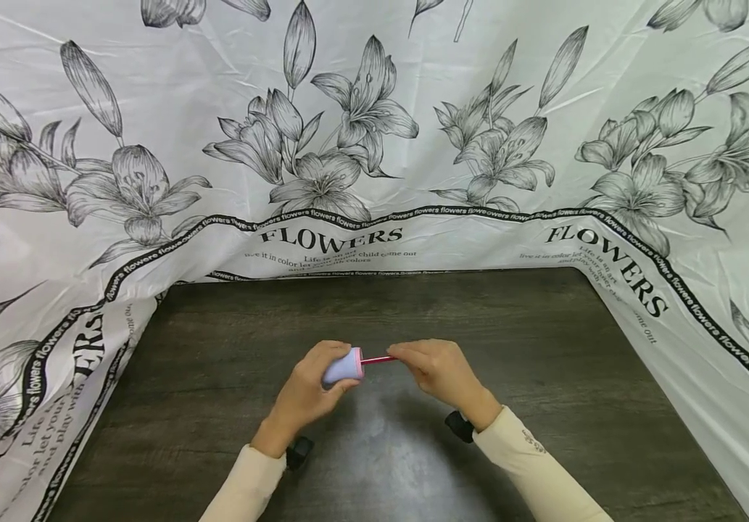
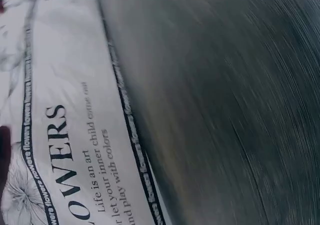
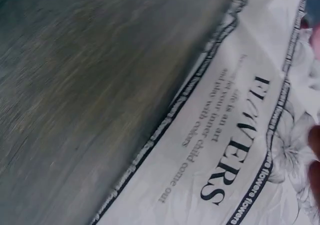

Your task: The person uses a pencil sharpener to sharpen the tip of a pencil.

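My left hand (image 1: 309,384) grips a small lavender pencil sharpener (image 1: 343,368) with a pink end, thumb below and fingers over the top. It lies on its side, its pink end facing right. A thin red pencil (image 1: 377,359) runs from the middle of that end to my right hand (image 1: 438,370), whose fingertips pinch its far end. Both hands are over the middle of the dark table. Only a dark sliver of finger (image 2: 4,155) shows in the left wrist view. In the right wrist view, blurred fingers (image 3: 314,160) and a pink patch sit at the right edge.
The dark wood-grain table (image 1: 511,312) is bordered at the back and sides by a white cloth (image 1: 478,246) printed with flowers and lettering. Black wrist cameras hang under both wrists, and cream sleeves cover the forearms.
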Demonstrator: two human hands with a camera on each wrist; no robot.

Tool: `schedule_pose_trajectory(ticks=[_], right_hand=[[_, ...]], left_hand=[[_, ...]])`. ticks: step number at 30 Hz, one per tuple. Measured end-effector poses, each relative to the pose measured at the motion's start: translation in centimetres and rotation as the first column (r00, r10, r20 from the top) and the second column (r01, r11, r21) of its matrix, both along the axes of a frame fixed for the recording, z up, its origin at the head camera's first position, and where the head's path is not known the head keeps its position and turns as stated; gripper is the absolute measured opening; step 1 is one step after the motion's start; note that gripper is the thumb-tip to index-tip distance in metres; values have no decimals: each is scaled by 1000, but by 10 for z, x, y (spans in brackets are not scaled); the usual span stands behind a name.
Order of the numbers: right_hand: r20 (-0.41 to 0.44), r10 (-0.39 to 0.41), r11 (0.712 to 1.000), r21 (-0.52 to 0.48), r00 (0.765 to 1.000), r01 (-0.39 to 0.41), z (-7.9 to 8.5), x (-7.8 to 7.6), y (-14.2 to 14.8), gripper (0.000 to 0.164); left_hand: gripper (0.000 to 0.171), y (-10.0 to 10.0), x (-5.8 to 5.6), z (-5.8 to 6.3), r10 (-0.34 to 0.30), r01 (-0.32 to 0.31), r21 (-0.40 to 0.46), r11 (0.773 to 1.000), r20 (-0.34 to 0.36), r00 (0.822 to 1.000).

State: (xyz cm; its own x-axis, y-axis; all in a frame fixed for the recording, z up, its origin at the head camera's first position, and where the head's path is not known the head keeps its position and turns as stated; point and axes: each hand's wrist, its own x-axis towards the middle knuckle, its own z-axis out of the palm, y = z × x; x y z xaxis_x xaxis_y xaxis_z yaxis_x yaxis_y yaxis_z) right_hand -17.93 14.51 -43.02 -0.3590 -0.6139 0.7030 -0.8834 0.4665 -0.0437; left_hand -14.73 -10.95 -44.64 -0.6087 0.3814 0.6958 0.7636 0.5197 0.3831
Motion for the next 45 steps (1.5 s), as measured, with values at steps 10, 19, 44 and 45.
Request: schedule_pose_trajectory(ticks=[10, 19, 44, 45], right_hand=[[-409, -17, 999, -54, 912, -6, -9, 0, -5, 21], [-37, 94, 990, -97, 995, -98, -15, -1, -2, 19], [-47, 59, 995, -83, 997, -63, -2, 2, -2, 17], [-102, 45, 996, -75, 994, -53, -2, 2, -2, 16]], left_hand=[[27, -5, -1, 23, -62, -147, 224, 964, 720, 691], [42, 1, 5, 22, -10, -95, 154, 983, 573, 820], [43, -1, 4, 5, 19, -19, 30, 999, -12, 1000], [42, -1, 5, 6, 20, -26, 52, 998, 104, 994]])
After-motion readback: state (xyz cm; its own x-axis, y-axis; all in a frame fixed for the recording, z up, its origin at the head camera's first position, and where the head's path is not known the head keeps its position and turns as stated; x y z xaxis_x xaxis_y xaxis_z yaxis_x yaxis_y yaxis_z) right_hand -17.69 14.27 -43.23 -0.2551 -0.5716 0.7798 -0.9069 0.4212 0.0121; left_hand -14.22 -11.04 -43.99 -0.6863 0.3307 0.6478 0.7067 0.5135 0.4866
